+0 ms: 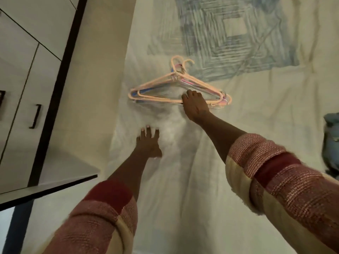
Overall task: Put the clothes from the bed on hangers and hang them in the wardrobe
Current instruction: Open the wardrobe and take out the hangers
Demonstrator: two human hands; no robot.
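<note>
Your right hand (194, 105) lay over the bottom bars of the hangers (176, 88), a stack of peach, pink and blue plastic on the bed (256, 116); whether its fingers gripped them I cannot tell. Your left hand (148, 143) pressed straight fingers on a white garment (170, 129).

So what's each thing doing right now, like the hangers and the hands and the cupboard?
hangers: stacked in a pile, lying flat on the bed.
right hand: resting on the pile's bottom bars.
left hand: fingers straight, pressing white fabric.
wardrobe doors: closed.
blue clothing: crumpled at bed's edge.
</note>
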